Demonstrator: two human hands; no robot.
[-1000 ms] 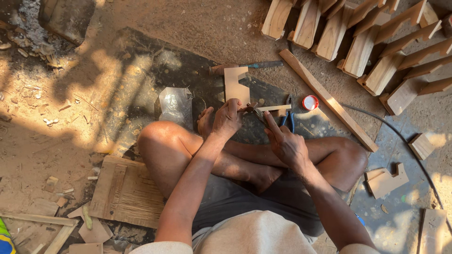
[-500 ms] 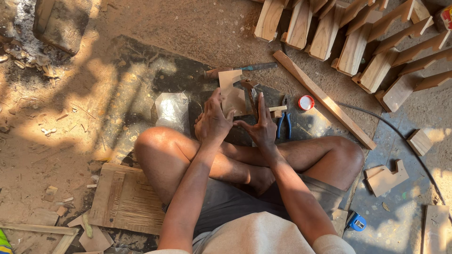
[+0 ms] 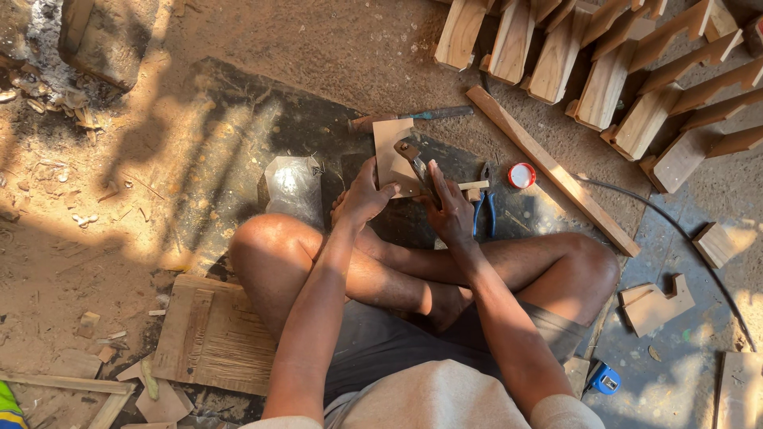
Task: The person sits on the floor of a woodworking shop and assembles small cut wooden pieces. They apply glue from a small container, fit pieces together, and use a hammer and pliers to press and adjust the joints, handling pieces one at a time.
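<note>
Here, bare sandy ground (image 3: 334, 48) is shown, partly covered by a dark mat (image 3: 238, 135) on which a person is seated cross-legged; sunlight and shadow are cast across the left side. A row of cut wood blocks (image 3: 604, 71) is laid along the far right, with a long batten (image 3: 548, 167) lying diagonally in front of it and a black cable (image 3: 683, 238) curving to its right. Scrap boards (image 3: 207, 334) are seen at the near left.

A notched wooden piece (image 3: 391, 163) is held upright on the mat, just beyond the crossed feet. The left hand (image 3: 364, 195) is closed on its left edge, thumb against the face. The right hand (image 3: 449, 208) is wrapped around a metal tool (image 3: 415, 163), whose head is pressed against the piece; the fingers are curled shut, though the tool's kind cannot be told.

Blue-handled pliers (image 3: 483, 208) lie just right of the right hand, and a red-and-white lid (image 3: 521, 175) farther right. A chisel (image 3: 413, 117) lies beyond the piece. A clear plastic bag (image 3: 292, 187) is seen left of the left hand; its contents cannot be made out.
</note>
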